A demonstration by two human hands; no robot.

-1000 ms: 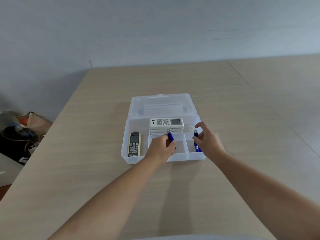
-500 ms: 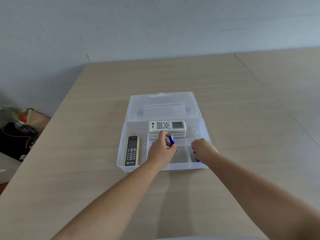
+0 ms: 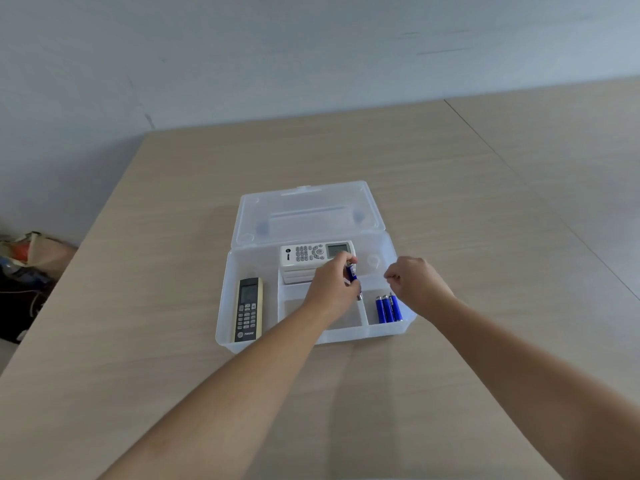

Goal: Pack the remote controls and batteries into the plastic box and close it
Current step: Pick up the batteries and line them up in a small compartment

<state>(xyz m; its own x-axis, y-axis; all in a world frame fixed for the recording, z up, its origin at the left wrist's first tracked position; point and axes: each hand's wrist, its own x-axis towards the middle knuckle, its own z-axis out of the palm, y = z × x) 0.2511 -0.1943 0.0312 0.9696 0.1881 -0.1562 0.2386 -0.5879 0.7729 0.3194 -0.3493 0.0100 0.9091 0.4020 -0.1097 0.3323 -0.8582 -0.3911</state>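
Note:
A clear plastic box (image 3: 225,327) stands open on the table, its lid (image 3: 304,211) folded back. A black and gold remote (image 3: 248,313) lies in the left compartment. White remotes (image 3: 313,253) are stacked in the back compartment. Three blue batteries (image 3: 388,308) lie side by side in the front right compartment. My left hand (image 3: 332,289) hovers over the middle front compartment, shut on blue batteries (image 3: 352,273). My right hand (image 3: 417,284) is loosely curled just above the right compartment and holds nothing.
The wooden table (image 3: 450,202) runs to a grey wall at the back. A seam divides it on the right. Bags and clutter (image 3: 24,271) sit on the floor beyond the left edge.
My right hand has let go of its blue batteries into the front right compartment and lifted off them. My left hand still holds its batteries over the middle compartment.

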